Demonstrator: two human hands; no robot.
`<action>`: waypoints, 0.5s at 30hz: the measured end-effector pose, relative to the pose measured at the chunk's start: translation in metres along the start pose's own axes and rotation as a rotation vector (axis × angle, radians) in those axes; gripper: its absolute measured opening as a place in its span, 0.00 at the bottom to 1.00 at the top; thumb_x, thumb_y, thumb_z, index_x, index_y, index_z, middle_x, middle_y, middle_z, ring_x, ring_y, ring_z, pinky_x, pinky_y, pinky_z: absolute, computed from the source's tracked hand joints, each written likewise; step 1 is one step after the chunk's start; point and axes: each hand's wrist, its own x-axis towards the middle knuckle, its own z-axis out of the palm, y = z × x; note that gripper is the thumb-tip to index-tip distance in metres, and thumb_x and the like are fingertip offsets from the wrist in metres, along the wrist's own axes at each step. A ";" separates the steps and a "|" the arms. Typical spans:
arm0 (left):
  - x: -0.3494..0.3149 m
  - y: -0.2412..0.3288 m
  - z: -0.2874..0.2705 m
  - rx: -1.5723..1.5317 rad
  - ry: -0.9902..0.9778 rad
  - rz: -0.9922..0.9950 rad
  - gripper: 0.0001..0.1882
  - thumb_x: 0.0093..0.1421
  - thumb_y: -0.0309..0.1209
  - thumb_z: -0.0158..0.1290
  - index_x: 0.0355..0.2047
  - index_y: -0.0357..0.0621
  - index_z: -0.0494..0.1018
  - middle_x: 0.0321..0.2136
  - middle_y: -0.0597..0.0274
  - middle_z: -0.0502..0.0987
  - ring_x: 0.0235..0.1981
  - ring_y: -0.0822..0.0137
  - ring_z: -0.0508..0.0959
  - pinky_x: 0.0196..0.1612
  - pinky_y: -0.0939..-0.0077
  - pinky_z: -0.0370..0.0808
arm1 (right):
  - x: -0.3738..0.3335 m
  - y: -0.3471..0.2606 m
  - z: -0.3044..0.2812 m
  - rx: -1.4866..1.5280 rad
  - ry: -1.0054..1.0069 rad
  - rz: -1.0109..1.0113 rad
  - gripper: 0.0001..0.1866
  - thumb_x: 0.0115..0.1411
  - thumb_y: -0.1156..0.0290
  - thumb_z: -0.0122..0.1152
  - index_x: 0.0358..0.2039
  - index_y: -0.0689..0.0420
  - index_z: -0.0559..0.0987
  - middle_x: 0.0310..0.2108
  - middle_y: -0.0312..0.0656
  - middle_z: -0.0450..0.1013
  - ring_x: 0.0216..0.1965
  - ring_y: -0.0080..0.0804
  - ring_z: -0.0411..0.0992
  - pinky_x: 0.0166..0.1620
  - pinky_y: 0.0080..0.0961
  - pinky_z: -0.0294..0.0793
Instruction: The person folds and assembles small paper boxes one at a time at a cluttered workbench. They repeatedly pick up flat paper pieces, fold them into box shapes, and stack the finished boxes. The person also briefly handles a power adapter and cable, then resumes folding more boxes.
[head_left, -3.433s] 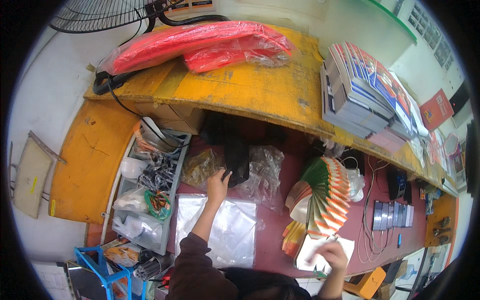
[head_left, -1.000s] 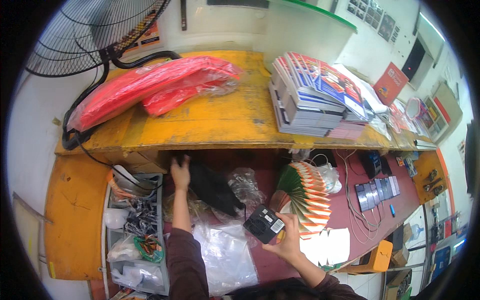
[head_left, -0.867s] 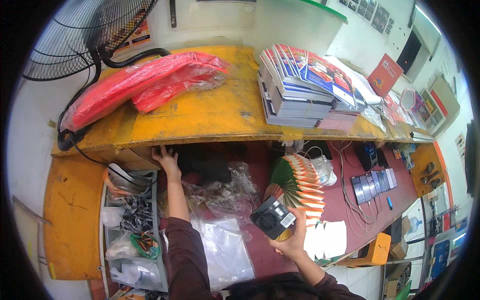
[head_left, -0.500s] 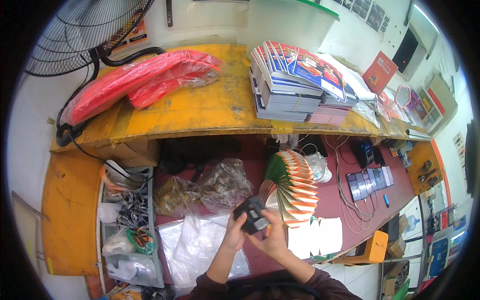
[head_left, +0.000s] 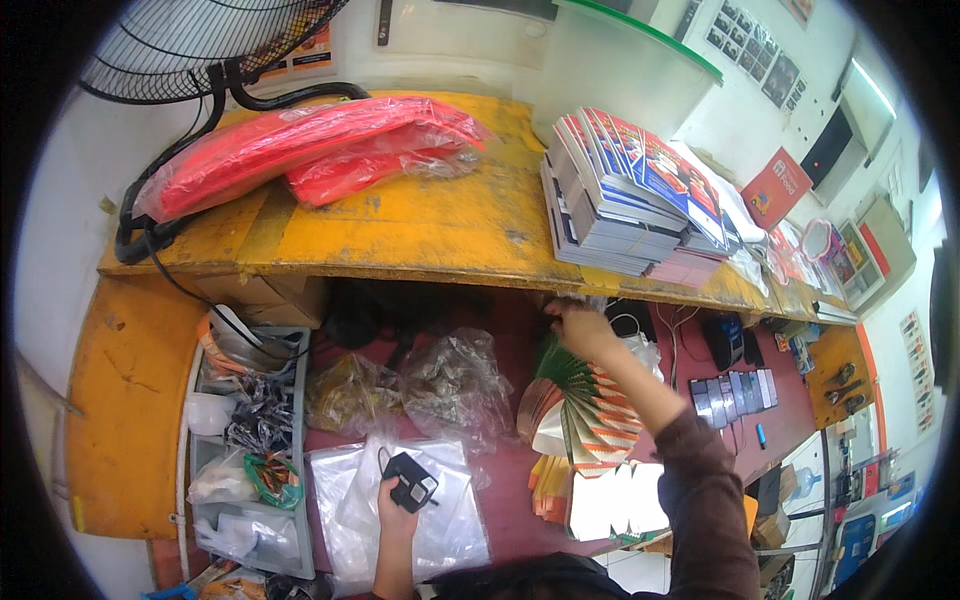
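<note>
Tabletop (head_left: 515, 515), dark red, roofed along its back by a scuffed yellow shelf (head_left: 420, 230) against a white wall; on the shelf, a red pack in clear wrap (head_left: 310, 150) toward the left end, a stack of booklets (head_left: 630, 215) right of centre at the front edge, a translucent tub (head_left: 625, 80) with green rim behind it; along the tabletop's left end, a grey bin (head_left: 300, 400) of bagged pieces; at its front edge, flat clear plastic sheets (head_left: 450, 515), above which my left hand (head_left: 397, 505) is closed round one small black device (head_left: 412, 480); behind the sheets, crumpled clear bags (head_left: 455, 385); my right hand (head_left: 583, 330), well apart from the left, reaches beneath the shelf's front edge, above the back of the pleated papers (head_left: 585, 420), fingers curled, whether on anything I cannot tell; toward the right end, a row of phones (head_left: 735, 395); a narrow strip of red surface runs back from the front edge between sheets and pleated papers.
</note>
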 end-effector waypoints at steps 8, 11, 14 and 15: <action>-0.014 -0.008 -0.028 -0.022 0.218 0.204 0.18 0.51 0.31 0.50 0.43 0.41 0.70 0.37 0.62 0.75 0.39 0.66 0.76 0.43 0.72 0.73 | 0.081 0.110 0.071 -0.428 -0.267 0.116 0.14 0.48 0.70 0.59 0.38 0.57 0.77 0.41 0.49 0.72 0.44 0.49 0.70 0.50 0.41 0.67; -0.018 -0.005 -0.035 -0.101 0.227 0.233 0.17 0.52 0.31 0.50 0.43 0.41 0.70 0.37 0.63 0.75 0.39 0.66 0.76 0.43 0.73 0.73 | 0.073 0.122 0.072 -0.443 -0.315 0.111 0.13 0.48 0.70 0.59 0.37 0.56 0.78 0.40 0.49 0.72 0.43 0.49 0.71 0.50 0.42 0.67; -0.020 -0.003 -0.041 -0.146 0.245 0.240 0.17 0.53 0.31 0.50 0.43 0.41 0.70 0.36 0.63 0.75 0.39 0.67 0.75 0.42 0.74 0.72 | 0.073 0.124 0.071 -0.462 -0.362 0.091 0.13 0.48 0.70 0.59 0.36 0.56 0.78 0.40 0.49 0.72 0.43 0.49 0.71 0.50 0.43 0.67; -0.020 -0.003 -0.042 -0.137 0.265 0.238 0.17 0.53 0.31 0.50 0.44 0.41 0.70 0.36 0.63 0.75 0.38 0.67 0.75 0.42 0.74 0.72 | 0.074 0.123 0.072 -0.466 -0.376 0.076 0.13 0.48 0.69 0.59 0.36 0.56 0.78 0.39 0.49 0.73 0.42 0.49 0.71 0.50 0.43 0.67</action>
